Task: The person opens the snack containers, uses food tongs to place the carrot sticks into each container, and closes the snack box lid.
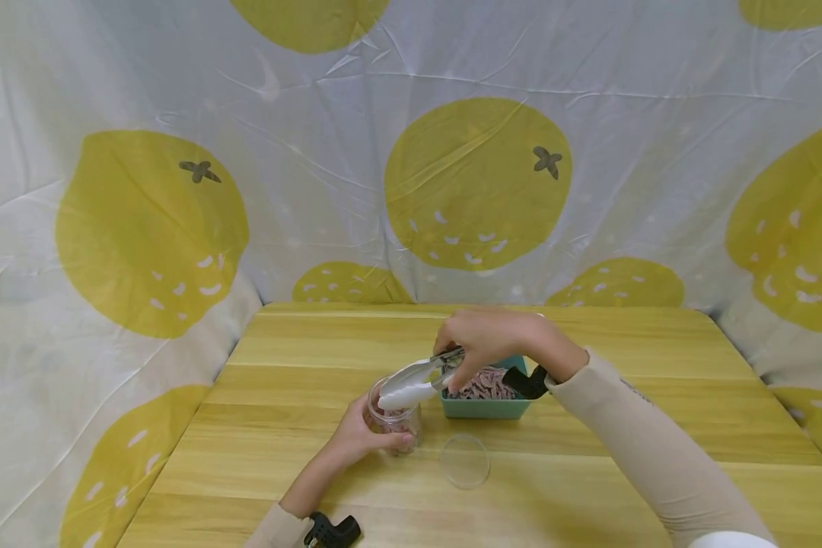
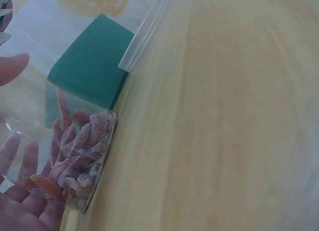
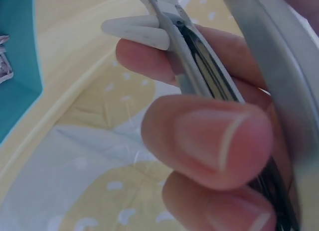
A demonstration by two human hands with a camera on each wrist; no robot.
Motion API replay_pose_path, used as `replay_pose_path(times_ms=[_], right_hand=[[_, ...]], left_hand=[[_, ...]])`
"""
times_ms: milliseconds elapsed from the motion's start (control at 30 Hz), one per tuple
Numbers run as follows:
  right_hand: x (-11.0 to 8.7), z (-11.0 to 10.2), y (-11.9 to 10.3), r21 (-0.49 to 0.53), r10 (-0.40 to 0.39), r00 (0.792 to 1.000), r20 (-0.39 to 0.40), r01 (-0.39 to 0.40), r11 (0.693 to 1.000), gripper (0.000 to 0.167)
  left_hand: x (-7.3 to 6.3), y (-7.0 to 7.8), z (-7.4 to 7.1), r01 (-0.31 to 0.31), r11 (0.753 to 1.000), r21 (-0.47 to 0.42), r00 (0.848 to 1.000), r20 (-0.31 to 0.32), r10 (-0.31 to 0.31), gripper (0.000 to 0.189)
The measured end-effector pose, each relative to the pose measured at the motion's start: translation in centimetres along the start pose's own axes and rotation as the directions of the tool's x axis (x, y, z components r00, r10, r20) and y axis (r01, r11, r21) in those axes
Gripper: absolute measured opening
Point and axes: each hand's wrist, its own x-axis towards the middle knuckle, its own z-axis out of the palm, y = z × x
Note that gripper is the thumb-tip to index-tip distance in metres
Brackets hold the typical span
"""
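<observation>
i am, it seems, filling the clear jar with dried-looking strips, my left hand gripping it and my right hand holding the tongs at its mouth, so next i should probably loosen them above it, on this wood-grained worktop with lemon-printed cloth behind.

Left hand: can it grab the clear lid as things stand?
Probably not right now: the left hand is gripping the jar. The clear lid lies close by with nothing on top of it, so releasing the jar would likely leave the way free.
</observation>
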Motion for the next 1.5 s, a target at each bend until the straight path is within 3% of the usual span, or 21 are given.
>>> replay_pose_path(times_ms=[333, 567, 767, 1067, 1333, 1500], right_hand=[[-0.7, 0.2, 0.6, -0.053, 0.021, 0.999, -0.04, -0.023, 0.998, 0.046], [-2.8, -0.2, 2.5, 0.009, 0.066, 0.991, -0.114, -0.065, 0.998, 0.064], [-5.1, -0.4, 4.1, 0.074, 0.145, 0.977, -0.159, -0.135, 0.988, 0.065], [-7.0, 0.7, 6.3, 0.066, 0.259, 0.959, -0.116, -0.253, 0.965, 0.066], [-7.1, 2.9, 7.8, 0.048, 0.276, 0.956, -0.097, -0.273, 0.961, 0.067], [-6.8, 4.0, 8.0, 0.039, 0.321, 0.944, -0.076, -0.319, 0.947, 0.071]], left_hand=[[0.0, 0.0, 0.1, 0.026, 1.0, -0.015, 1.0, 0.002, -0.026, 0.071], [0.2, 0.0, 0.1, -0.025, 1.0, -0.012, 1.0, 0.011, 0.025, 0.078], [0.5, -0.1, 0.1, -0.072, 0.996, -0.046, 0.997, 0.012, 0.072, 0.077], [0.6, -0.1, 0.0, -0.047, 0.998, -0.032, 0.999, -0.001, 0.047, 0.076], [0.3, -0.2, 0.1, -0.066, 0.997, -0.036, 0.998, 0.012, 0.067, 0.076], [0.2, -0.2, 0.0, -0.071, 0.997, -0.041, 0.997, 0.016, 0.072, 0.076]])
